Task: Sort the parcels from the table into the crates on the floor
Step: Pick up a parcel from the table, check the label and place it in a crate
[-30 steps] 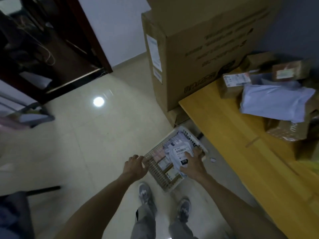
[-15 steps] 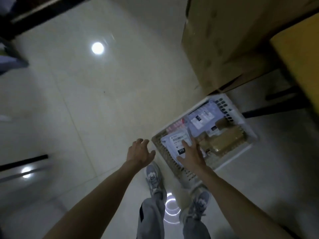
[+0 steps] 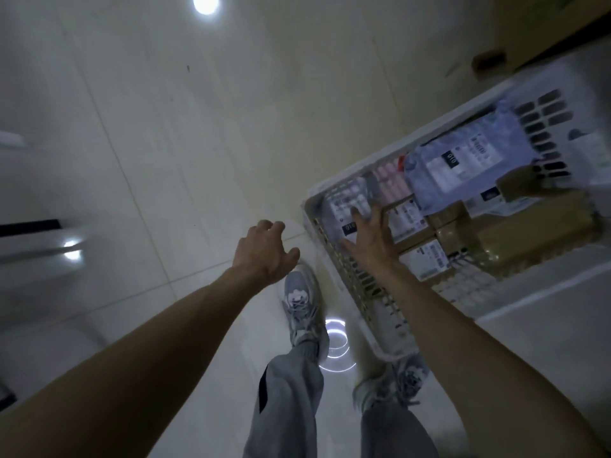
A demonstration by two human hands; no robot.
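Nearest the camera, the person's grey trouser legs and two grey shoes (image 3: 302, 304) are standing on the pale tiled floor (image 3: 148, 160), the right shoe tucked against the near corner of the white crate (image 3: 373, 312). Just beyond, the left hand (image 3: 264, 249) is hanging over bare floor beside the crate's near-left corner, fingers loosely curled and holding nothing. The right hand (image 3: 368, 236) is reaching over the crate's near wall with fingers spread and straight, its fingertips (image 3: 357, 213) lying on or just above a white mailer parcel (image 3: 348, 206) with a dark "010" label; whether they are actually touching it is blurred. That parcel is lying in the crate's near-left corner, so the right hand is plainly the nearer one, with the left off to the side outside the crate. The crate's long axis is running away to the right, and further along it are sitting brown cardboard boxes (image 3: 515, 236), a pink-striped packet (image 3: 390, 180) and a larger grey mailer (image 3: 463, 160). Judging by this, the parcel is being released, and the coming move calls for drawing the right hand back toward the body, clear of the wall. At the far top right a large cardboard box (image 3: 529, 24) is edging into view
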